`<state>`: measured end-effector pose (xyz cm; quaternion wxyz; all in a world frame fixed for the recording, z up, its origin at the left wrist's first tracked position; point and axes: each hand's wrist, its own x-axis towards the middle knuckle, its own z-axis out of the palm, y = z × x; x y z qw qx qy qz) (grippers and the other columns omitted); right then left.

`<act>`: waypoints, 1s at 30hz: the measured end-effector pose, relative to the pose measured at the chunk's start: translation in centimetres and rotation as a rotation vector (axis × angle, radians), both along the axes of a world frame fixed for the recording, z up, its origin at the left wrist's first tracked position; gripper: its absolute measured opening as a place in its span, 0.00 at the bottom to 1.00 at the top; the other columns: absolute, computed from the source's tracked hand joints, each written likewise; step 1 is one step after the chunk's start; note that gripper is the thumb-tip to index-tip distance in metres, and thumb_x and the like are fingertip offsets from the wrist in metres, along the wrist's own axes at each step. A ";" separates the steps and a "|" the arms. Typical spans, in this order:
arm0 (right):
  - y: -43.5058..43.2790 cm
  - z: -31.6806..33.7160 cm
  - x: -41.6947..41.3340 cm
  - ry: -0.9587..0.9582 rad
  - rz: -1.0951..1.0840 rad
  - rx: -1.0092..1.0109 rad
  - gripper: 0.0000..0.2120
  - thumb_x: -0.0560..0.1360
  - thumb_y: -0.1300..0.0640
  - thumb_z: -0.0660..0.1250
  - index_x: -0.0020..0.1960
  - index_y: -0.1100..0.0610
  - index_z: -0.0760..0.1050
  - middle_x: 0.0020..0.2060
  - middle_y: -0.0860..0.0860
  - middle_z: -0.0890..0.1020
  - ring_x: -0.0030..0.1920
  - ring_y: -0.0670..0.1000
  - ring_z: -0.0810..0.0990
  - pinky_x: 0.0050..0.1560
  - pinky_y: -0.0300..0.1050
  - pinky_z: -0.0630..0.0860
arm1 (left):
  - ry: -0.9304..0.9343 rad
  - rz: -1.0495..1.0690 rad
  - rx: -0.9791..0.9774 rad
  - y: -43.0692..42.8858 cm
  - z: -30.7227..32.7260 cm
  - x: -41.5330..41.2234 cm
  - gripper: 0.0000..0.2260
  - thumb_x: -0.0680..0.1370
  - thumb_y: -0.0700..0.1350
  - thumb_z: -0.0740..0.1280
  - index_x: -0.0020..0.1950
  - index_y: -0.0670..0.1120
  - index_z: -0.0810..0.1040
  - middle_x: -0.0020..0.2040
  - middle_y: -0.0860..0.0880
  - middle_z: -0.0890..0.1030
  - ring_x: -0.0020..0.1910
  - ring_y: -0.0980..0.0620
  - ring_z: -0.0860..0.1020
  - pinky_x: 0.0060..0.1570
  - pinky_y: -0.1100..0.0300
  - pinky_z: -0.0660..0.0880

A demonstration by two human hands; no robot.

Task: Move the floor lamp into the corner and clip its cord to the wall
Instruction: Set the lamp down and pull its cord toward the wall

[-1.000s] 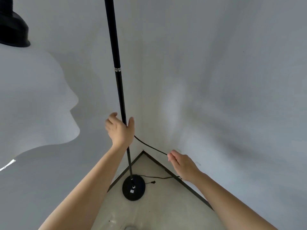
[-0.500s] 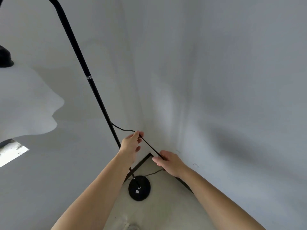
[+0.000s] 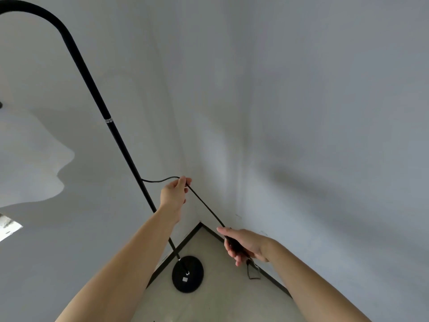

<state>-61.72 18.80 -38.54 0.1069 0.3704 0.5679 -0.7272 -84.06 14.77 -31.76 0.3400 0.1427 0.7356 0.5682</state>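
Note:
The black floor lamp stands in the corner, its thin pole (image 3: 120,145) arching to the upper left and its round base (image 3: 187,274) on the floor. A white wavy shade (image 3: 27,159) hangs at the left edge. The black cord (image 3: 205,205) leaves the pole about halfway up and runs taut between my hands. My left hand (image 3: 174,194) pinches it near the pole. My right hand (image 3: 243,246) grips it lower, in front of the right wall, with a slack loop hanging below the fist.
Two plain grey walls (image 3: 301,135) meet in the corner, with a dark skirting strip (image 3: 176,249) along the bottom. A pale floor (image 3: 220,298) fills the triangle below. A bright patch (image 3: 9,226) shows at the left edge.
My left hand let go of the pole and took the cord, lifting it. My right hand slid down the cord to the lower right, pulling it taut. The view swung right.

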 end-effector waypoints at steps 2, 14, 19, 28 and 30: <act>-0.1 -0.7 0.6 0.011 -0.029 0.093 0.30 0.70 0.26 0.63 0.40 0.55 0.76 0.26 0.49 0.74 0.26 0.49 0.71 0.45 0.45 0.81 | -0.005 -0.002 0.010 0.3 -0.1 -0.3 0.11 0.80 0.50 0.62 0.45 0.50 0.83 0.44 0.55 0.82 0.44 0.55 0.77 0.39 0.59 0.72; 0.8 -2.0 3.5 -0.083 -0.361 0.582 0.17 0.81 0.42 0.58 0.45 0.48 0.81 0.36 0.46 0.76 0.38 0.46 0.74 0.40 0.38 0.70 | -0.166 -0.273 -0.300 -0.6 -3.9 1.9 0.17 0.79 0.54 0.65 0.55 0.41 0.77 0.48 0.45 0.79 0.44 0.49 0.77 0.42 0.55 0.75; 0.8 -1.2 1.3 0.002 -0.300 0.589 0.16 0.81 0.40 0.58 0.47 0.44 0.82 0.35 0.45 0.77 0.35 0.42 0.74 0.40 0.36 0.71 | -0.449 -0.484 -0.259 -1.4 -6.1 5.5 0.22 0.78 0.58 0.66 0.55 0.40 0.80 0.46 0.44 0.82 0.38 0.50 0.76 0.33 0.58 0.69; 0.2 -4.4 4.1 -0.145 -0.253 0.611 0.18 0.80 0.37 0.55 0.48 0.43 0.80 0.36 0.47 0.76 0.36 0.45 0.75 0.45 0.40 0.72 | -0.452 -0.103 0.033 0.8 -4.1 1.3 0.08 0.77 0.43 0.70 0.55 0.43 0.79 0.49 0.44 0.83 0.42 0.52 0.79 0.42 0.56 0.74; 0.2 -5.3 5.1 -0.161 -0.300 0.629 0.16 0.80 0.39 0.56 0.47 0.43 0.80 0.35 0.45 0.75 0.34 0.43 0.72 0.43 0.39 0.71 | -0.419 -0.015 0.035 1.1 -3.9 -0.1 0.09 0.76 0.43 0.71 0.55 0.43 0.79 0.47 0.45 0.83 0.42 0.52 0.79 0.43 0.56 0.75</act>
